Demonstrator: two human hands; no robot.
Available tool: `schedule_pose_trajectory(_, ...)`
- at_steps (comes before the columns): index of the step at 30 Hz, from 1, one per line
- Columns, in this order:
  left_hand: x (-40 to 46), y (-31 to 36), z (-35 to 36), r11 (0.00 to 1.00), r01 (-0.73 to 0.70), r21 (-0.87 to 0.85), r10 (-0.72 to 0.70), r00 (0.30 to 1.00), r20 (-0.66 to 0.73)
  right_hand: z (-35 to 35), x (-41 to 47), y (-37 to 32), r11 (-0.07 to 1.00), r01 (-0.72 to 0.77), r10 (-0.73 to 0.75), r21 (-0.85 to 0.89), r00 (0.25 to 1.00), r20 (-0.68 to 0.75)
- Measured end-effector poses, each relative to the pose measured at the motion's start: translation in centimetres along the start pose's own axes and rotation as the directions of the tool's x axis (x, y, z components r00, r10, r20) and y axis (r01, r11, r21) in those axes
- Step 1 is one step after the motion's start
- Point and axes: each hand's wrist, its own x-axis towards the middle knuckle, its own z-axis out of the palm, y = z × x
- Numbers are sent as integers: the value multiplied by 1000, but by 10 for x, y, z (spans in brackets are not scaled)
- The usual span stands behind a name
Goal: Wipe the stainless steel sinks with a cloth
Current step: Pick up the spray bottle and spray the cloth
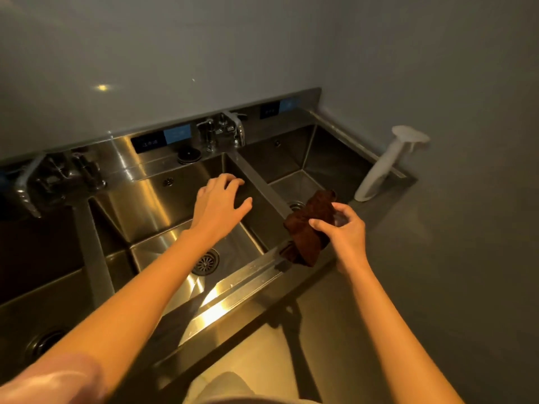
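Above the right sink (294,158), the right hand (344,228) pinches a bunched brown cloth (309,225), which looks soft, light and limp. It is better held in a full palm; the left hand (217,204) hovers spread.

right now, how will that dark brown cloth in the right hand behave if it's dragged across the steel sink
The dark brown cloth is probably floppy: it bunches and droops below the right hand that grips it. It looks light, held by fingertips alone. On the smooth stainless steel sink it should slide easily, though it may wad up unless flattened.
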Motion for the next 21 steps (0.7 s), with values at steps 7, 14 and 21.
schedule_pose_trajectory(7,16,75,24,990,-108,93,104,994,46,-82,4,8,1000,-14,15,22,998,-63)
schedule_pose_trajectory(14,25,137,66,977,-178,117,167,981,100,-154,14,17,998,-30,38,57,990,-138)
schedule_pose_trajectory(21,59,187,109,955,-265,131,245,958,147,-201,38,25,991,-81,104,107,967,-234)
